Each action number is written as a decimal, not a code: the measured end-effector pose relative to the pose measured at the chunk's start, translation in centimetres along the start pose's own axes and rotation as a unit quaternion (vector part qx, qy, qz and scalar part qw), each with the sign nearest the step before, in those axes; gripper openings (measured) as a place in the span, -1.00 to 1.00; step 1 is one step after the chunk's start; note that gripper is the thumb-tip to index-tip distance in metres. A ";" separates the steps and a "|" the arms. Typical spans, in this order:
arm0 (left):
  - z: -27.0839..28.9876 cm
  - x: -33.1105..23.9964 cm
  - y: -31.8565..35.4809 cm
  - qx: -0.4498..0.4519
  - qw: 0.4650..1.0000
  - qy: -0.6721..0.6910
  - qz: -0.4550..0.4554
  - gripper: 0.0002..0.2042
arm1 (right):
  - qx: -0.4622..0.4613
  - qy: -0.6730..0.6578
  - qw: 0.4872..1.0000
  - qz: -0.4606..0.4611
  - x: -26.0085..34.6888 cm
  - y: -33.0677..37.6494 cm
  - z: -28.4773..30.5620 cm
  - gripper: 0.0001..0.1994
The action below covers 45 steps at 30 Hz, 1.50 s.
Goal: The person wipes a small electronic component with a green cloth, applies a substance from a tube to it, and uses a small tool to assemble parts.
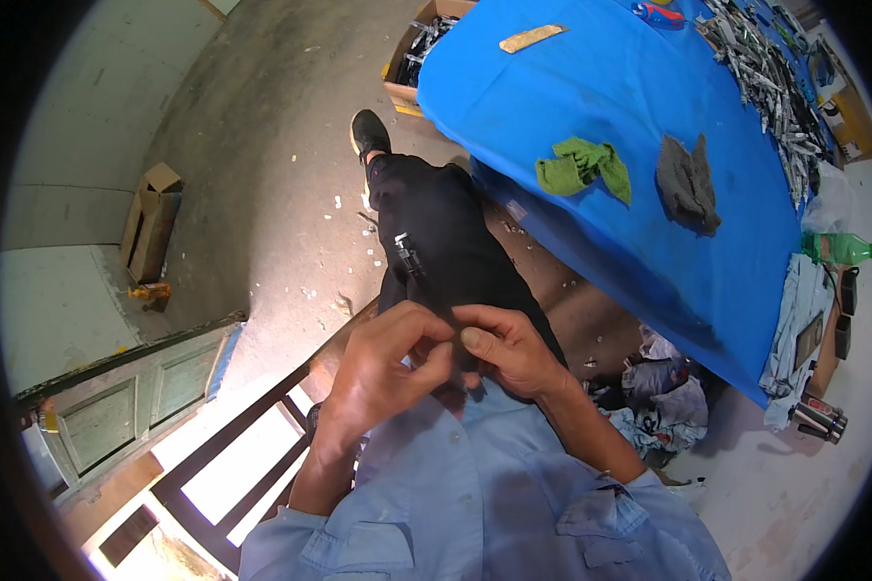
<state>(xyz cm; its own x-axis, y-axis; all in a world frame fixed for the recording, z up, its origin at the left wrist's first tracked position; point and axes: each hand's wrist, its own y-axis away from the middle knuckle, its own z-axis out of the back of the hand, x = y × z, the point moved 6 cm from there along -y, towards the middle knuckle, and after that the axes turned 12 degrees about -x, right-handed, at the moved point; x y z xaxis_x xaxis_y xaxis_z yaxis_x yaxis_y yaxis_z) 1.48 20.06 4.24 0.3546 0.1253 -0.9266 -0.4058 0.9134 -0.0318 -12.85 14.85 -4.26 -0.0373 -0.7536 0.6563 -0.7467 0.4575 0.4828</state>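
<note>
My left hand (392,356) and my right hand (515,351) meet in front of my blue shirt, above my lap. On both, thumb and forefinger are pinched together, the fingertips almost touching. What they grip is too small and dark to make out. Just beyond them, over my black trousers (446,208), shows a slim black piece with a silver end (406,250). Against the dark cloth I cannot tell whether it rests on my leg or reaches back to my fingers.
To the right stands a table with a blue cover (591,87), bearing a green cloth (583,168), a grey cloth (688,184) and a heap of metal strips (761,82). A cardboard box (397,89) of dark parts adjoins it. A wooden bench (233,465) is at left.
</note>
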 end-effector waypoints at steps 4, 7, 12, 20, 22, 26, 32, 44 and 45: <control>-0.4 -0.1 0.4 -0.032 0.995 -0.059 -0.073 -0.86 | 0.001 0.002 1.000 -0.021 -0.1 -0.2 0.3 -0.63; -0.5 -0.4 0.6 -0.054 0.987 -0.091 -0.120 -0.83 | -0.003 0.000 0.999 -0.040 -0.1 -0.2 0.3 -0.63; -0.4 -0.2 0.7 -0.072 0.989 -0.061 -0.110 -0.81 | 0.009 -0.024 0.998 -0.056 -0.2 -0.3 0.1 -0.63; -0.1 0.5 0.4 -0.058 0.997 -0.017 -0.047 -0.85 | 0.007 -0.030 0.998 -0.061 0.1 -0.4 0.0 -0.62; 0.1 1.2 0.7 -0.055 0.998 -0.012 -0.026 -0.83 | -0.015 -0.023 0.998 -0.057 0.0 -0.5 0.0 -0.61; 0.6 1.0 1.4 -0.090 0.991 -0.079 -0.063 -0.69 | -0.074 -0.030 0.996 -0.041 0.2 -0.6 -0.6 -0.61; -0.1 -1.2 1.8 -0.030 0.973 -0.191 -0.122 -0.49 | -0.067 0.032 0.997 -0.021 1.7 -0.2 -0.6 -0.66; 0.0 -0.5 1.8 -0.085 0.986 -0.106 -0.101 -0.57 | -0.067 -0.033 0.994 0.082 1.5 1.7 1.0 -0.66; 0.0 -0.4 1.9 -0.097 0.988 -0.088 -0.078 -0.58 | -0.076 -0.037 0.988 0.127 1.6 1.9 0.9 -0.64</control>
<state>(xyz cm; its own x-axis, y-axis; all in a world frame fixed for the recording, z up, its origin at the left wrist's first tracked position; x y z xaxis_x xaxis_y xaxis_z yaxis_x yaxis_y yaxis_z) 0.57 21.75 4.54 0.5588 0.0701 -0.8263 -0.4825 0.8379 -0.2552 -14.93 14.07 -2.77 -0.2636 -0.6361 0.7251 -0.5996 0.6969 0.3934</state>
